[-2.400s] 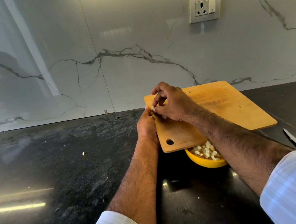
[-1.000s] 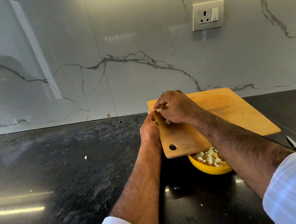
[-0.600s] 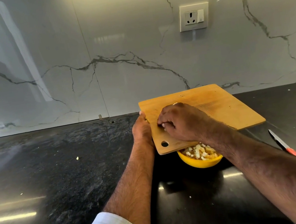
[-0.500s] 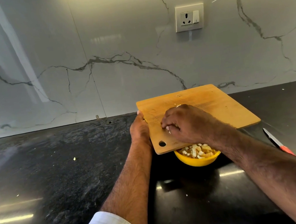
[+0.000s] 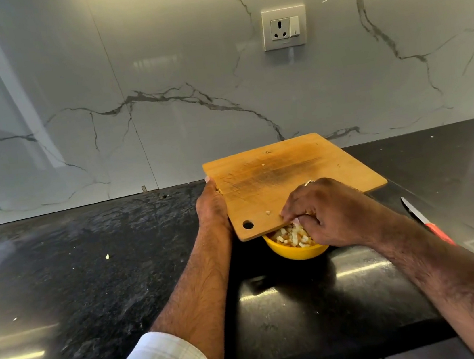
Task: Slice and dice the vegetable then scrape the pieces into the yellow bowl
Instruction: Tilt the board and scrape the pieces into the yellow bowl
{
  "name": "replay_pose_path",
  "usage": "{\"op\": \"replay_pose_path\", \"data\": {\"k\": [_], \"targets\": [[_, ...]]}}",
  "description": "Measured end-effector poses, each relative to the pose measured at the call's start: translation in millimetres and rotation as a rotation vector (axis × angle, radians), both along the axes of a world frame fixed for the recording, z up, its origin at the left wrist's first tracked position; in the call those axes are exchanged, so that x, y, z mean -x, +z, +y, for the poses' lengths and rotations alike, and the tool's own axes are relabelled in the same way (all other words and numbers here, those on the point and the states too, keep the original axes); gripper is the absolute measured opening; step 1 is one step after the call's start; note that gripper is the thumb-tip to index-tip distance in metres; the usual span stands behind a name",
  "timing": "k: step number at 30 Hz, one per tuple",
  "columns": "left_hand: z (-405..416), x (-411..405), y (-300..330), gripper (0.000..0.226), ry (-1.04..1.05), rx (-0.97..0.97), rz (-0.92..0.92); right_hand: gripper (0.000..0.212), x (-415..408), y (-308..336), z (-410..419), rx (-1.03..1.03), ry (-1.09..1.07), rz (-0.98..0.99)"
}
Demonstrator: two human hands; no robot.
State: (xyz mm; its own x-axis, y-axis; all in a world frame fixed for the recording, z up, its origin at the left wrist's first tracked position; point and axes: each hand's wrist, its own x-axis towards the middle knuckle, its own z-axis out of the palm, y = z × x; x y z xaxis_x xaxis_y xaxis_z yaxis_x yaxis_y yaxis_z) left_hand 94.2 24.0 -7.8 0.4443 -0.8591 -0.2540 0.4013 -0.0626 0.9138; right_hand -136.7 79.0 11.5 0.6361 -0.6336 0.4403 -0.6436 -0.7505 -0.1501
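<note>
Spilling past curled right fingers (image 5: 296,216), seemingly empty: diced pieces (image 5: 293,236), yellow bowl (image 5: 296,252) below.

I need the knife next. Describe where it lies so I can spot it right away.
Start at the wooden cutting board held tilted over the yellow bowl on the black counter. Look right of it, past the right hand. The knife lies flat there, the only thing with a silver blade and red handle.
</note>
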Motion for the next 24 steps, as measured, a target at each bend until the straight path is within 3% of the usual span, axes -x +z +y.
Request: {"op": "replay_pose_path", "data": {"k": [3, 6, 11, 14, 24], "targets": [[0, -1, 0, 0.036, -0.008, 0.012, 0.007, 0.018, 6, 2, -10, -0.074, 0.027, -0.169], [1, 0, -1, 0.035, -0.011, 0.022, 0.007, 0.021, -3, 9, -47, -0.025, -0.109, -0.237], [-1, -1, -2, 0.036, -0.01, 0.027, 0.012, 0.046, -38, 25, -107, -0.097, -0.195, -0.061], [-2, -2, -3, 0.039, -0.003, 0.024, 0.025, 0.045, -54, 30, -118, -0.118, -0.198, 0.042], [-1, -1, -6, 0.034, 0.012, 0.042, 0.06, 0.038, -38, 7, -9, 0.04, 0.036, 0.149]]}}
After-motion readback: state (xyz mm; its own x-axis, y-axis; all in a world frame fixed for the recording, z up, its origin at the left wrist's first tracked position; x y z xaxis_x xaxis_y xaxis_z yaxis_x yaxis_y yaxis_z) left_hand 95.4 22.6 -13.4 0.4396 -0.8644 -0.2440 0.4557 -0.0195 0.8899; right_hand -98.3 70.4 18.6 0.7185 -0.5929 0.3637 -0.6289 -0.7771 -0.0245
